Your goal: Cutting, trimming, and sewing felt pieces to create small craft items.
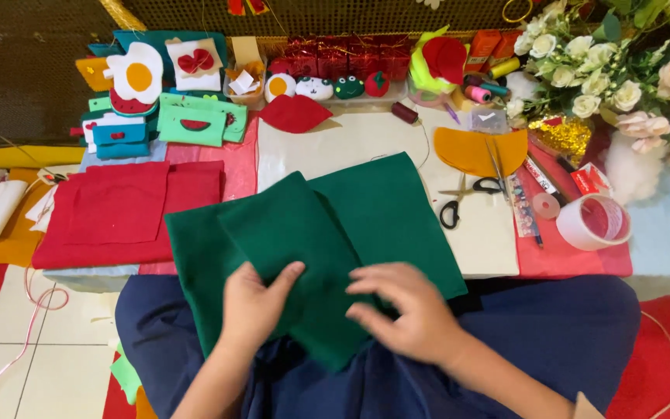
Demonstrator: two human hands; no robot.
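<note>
A home craft corner: felt sheets (122,209), scissors (471,190), thread spools (405,112), tiled floor (48,365).
</note>
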